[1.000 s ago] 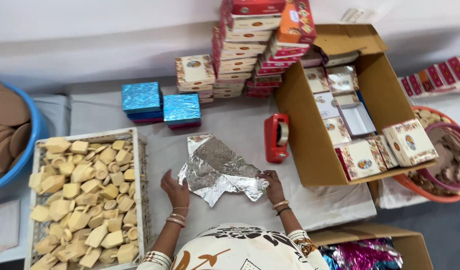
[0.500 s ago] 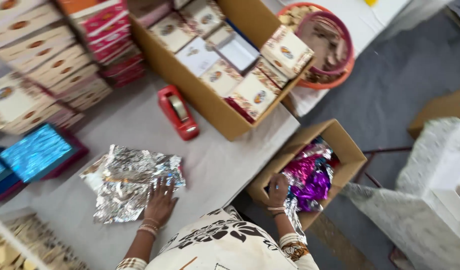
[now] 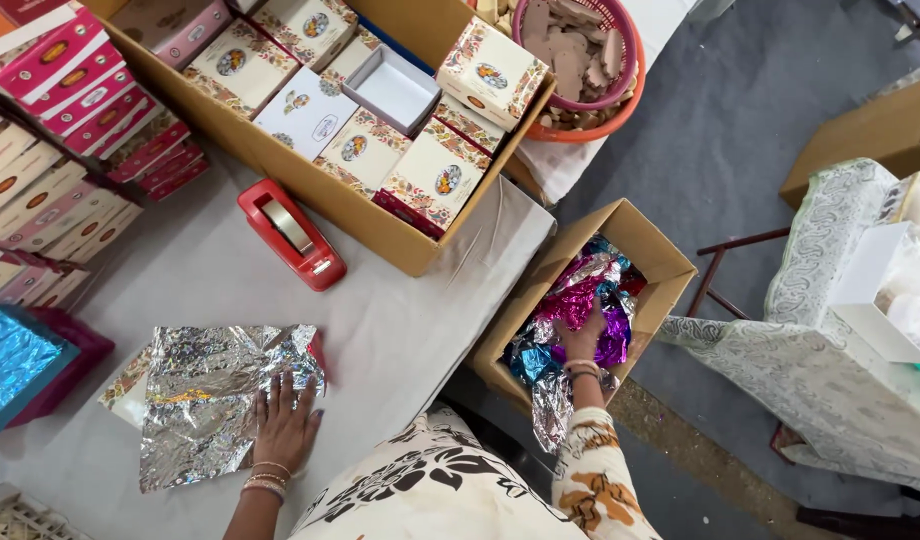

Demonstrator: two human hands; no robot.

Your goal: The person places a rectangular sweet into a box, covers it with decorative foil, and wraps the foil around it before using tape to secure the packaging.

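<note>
The left hand (image 3: 283,425) lay flat, fingers spread, on the crinkled silver foil sheet (image 3: 218,395) on the grey tablecloth (image 3: 400,330), which mostly hid a box beneath. The right hand (image 3: 583,340) reached into the cardboard box of coloured foil (image 3: 585,300); its fingers were buried, grip unclear.

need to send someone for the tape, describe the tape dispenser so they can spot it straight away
Find the big open cardboard box of patterned cartons on the grey table. Just in front of its near wall lies the tape dispenser, above the crumpled silver foil sheet. It is the only glossy red plastic thing there.
</note>
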